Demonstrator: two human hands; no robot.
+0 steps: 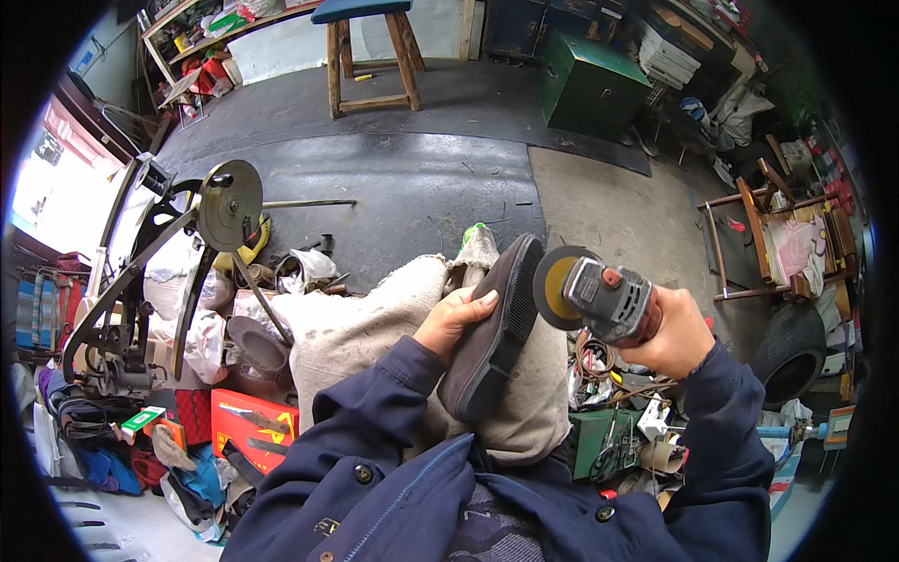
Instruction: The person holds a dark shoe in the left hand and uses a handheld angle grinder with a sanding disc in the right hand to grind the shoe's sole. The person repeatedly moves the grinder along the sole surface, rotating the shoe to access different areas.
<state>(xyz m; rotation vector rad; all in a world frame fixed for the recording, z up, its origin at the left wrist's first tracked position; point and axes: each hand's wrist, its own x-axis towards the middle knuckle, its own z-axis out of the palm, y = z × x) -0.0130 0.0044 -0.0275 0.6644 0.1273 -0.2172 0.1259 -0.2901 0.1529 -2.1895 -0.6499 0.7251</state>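
My left hand (456, 323) is wrapped round the upper of a dark brown shoe (468, 370), its thumb lying across the side. The shoe is tilted on edge above my lap, and its black ribbed sole (520, 304) faces right. In my right hand (676, 332) is a grey and black angle grinder (609, 298), gripped by its body. The grinder's round yellowish disc (560, 288) is beside the sole at its toe half; whether they touch I cannot tell. A beige cloth (361, 323) covers my lap and knees under the shoe.
At left stands a black hand-cranked machine with a large wheel (229, 206), among bags and a red-orange box (253, 431). A green toolbox (599, 440) with tools and cords is near my right knee. Farther off are a blue-topped stool (361, 13), green chest (595, 86), wooden chair (768, 229) and tyre (791, 356).
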